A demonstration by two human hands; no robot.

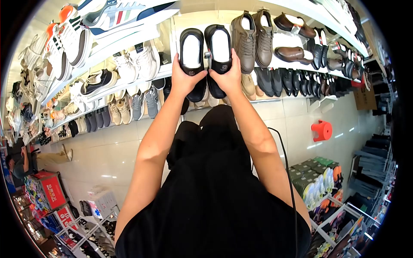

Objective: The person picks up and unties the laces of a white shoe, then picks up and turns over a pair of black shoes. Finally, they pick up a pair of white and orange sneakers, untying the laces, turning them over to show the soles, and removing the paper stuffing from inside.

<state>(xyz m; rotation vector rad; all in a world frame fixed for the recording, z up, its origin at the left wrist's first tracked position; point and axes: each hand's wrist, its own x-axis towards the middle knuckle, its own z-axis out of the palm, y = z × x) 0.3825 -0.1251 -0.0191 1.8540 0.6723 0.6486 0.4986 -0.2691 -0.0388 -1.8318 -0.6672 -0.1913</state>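
A pair of black shoes with white insides is at the upper shelf in front of me, heels toward me. My left hand (186, 80) is closed around the left black shoe (191, 51), thumb across its heel. Around the right black shoe (220, 47) my right hand (228, 78) is closed in the same way, thumb toward the middle. The shoes sit side by side with a narrow gap, where a small grey piece (208, 55) shows. Just right of them stand brown lace-up shoes (246, 43).
White sneakers (144, 60) line the shelves at left; brown loafers (294, 55) stand at right. A red stool (322, 130) is on the tiled floor (297, 118). At far left a person (21, 165) stands near red boxes (52, 189). A black cable (286, 159) hangs by my right arm.
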